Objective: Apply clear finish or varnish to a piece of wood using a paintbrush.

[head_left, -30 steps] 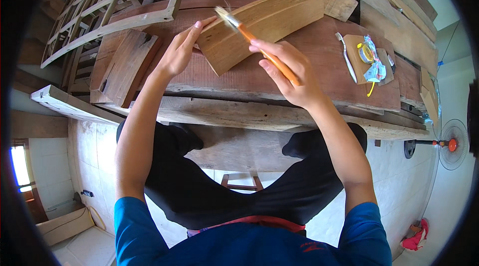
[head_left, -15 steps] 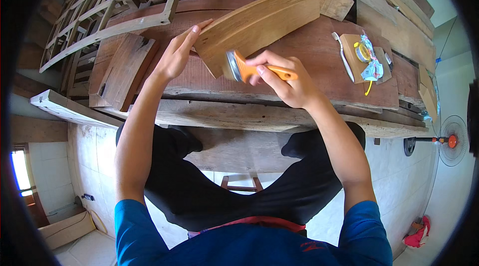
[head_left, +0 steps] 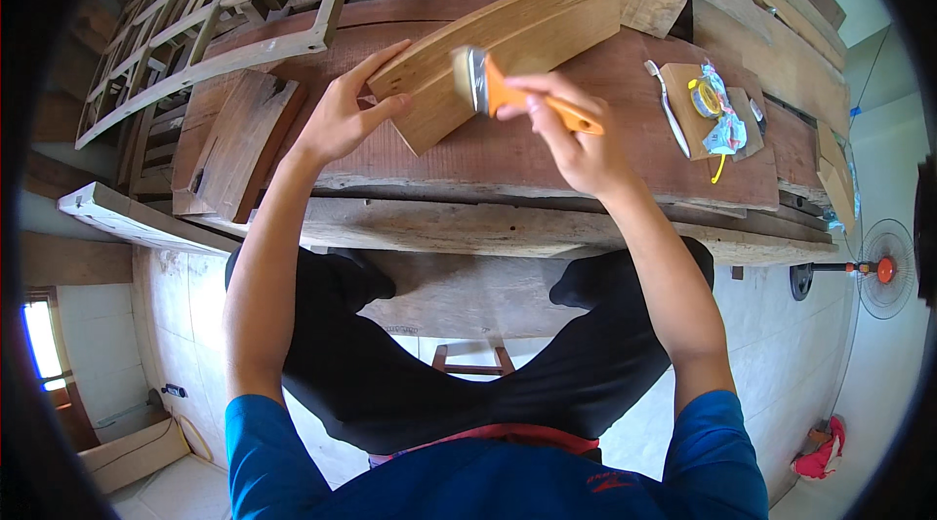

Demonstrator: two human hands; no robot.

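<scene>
A light-brown wooden board [head_left: 527,47], with a groove-like step along its face, is propped at a slant over the reddish-brown plank [head_left: 625,120]. At its left end my left hand [head_left: 342,118] has it between fingers on the upper edge and a thumb against the face. My right hand [head_left: 583,141] is closed round the orange handle of a flat paintbrush [head_left: 485,81]. The brush's pale bristles are in front of the board's face, blurred by motion; whether they touch the wood I cannot tell.
A toothbrush [head_left: 668,110] lies right of the board, beside a wood piece [head_left: 686,86] bearing a yellow tape roll [head_left: 704,99] and a crumpled packet [head_left: 725,133]. Dark wood blocks [head_left: 239,144] sit at left, near a slatted wooden frame [head_left: 264,47]. A fan [head_left: 884,270] stands far right.
The paintbrush has moved up and slightly right, over the board's face. My left thumb has come down onto the face. The board has shifted slightly left.
</scene>
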